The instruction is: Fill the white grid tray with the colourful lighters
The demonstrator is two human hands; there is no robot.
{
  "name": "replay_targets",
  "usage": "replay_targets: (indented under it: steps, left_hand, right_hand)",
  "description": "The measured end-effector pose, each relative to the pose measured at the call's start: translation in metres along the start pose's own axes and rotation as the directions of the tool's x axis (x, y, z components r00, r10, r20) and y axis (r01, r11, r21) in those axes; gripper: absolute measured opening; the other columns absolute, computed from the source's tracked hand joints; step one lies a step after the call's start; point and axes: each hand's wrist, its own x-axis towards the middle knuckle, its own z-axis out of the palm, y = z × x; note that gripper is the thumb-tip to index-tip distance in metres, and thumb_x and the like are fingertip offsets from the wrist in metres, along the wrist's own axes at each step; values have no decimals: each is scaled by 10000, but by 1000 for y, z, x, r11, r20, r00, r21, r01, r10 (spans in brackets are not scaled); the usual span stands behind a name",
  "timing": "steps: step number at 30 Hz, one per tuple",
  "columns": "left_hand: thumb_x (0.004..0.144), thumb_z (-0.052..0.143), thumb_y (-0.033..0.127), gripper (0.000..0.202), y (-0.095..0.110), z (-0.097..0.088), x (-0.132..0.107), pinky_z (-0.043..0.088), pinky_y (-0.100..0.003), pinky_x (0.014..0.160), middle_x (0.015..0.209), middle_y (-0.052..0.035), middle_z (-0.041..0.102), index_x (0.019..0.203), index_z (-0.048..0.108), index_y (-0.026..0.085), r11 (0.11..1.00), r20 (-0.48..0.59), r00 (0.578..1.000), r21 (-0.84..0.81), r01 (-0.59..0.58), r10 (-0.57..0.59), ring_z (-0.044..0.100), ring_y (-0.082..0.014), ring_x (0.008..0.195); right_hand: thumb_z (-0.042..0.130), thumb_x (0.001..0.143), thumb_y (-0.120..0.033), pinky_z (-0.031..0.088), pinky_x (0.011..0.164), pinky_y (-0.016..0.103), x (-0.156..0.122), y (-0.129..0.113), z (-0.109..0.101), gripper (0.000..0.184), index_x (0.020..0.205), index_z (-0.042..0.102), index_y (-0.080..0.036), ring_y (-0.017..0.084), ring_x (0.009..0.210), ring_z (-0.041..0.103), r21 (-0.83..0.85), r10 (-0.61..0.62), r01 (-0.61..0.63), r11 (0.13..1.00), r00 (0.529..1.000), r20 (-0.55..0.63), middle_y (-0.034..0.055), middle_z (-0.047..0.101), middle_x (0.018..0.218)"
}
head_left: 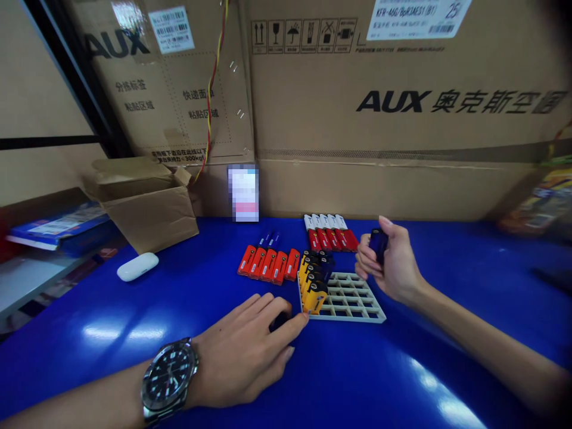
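My right hand (393,265) holds a small dark blue lighter (379,244) just above the far right side of a pale grid tray (357,301). Several yellow and dark lighters (315,277) stand in the tray's left column. My left hand (250,351), with a wristwatch (170,378) on the wrist, rests flat on the blue table, its fingertips touching the tray's near left corner. A row of orange lighters (268,263) lies left of the tray, and a row of red-and-white lighters (329,232) lies behind it.
The blue table (134,333) is backed by large cardboard boxes (402,107). A small opened carton (147,205) stands at the back left, a white earbud case (137,266) in front of it. A blurred card (243,193) leans against the boxes.
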Motion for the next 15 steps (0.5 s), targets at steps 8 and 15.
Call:
replay_targets:
  steps: [8,15]
  left_hand:
    - [926,388,208,392,-1,2,1,505,-380,765,1066,-117,529,1313,407,147,1000,-19,1000,-1,-10,10,501,-216,875]
    - [923,398,211,401,0,1,0,503,-366,764,1066,-112,534,1322,400,159,1000,-47,999,-15,-14,13,501,-211,879]
  right_hand:
    - [211,798,-564,191,311,258,0,-2,0,517,396,311,-255,94,276,168,-83,46,-44,996,999,22,-46,185,308]
    - [196,809,-527,183,301,250,-1,-4,3,474,426,284,-264,95,277,154,-121,53,-52,991,999,2,-47,184,312]
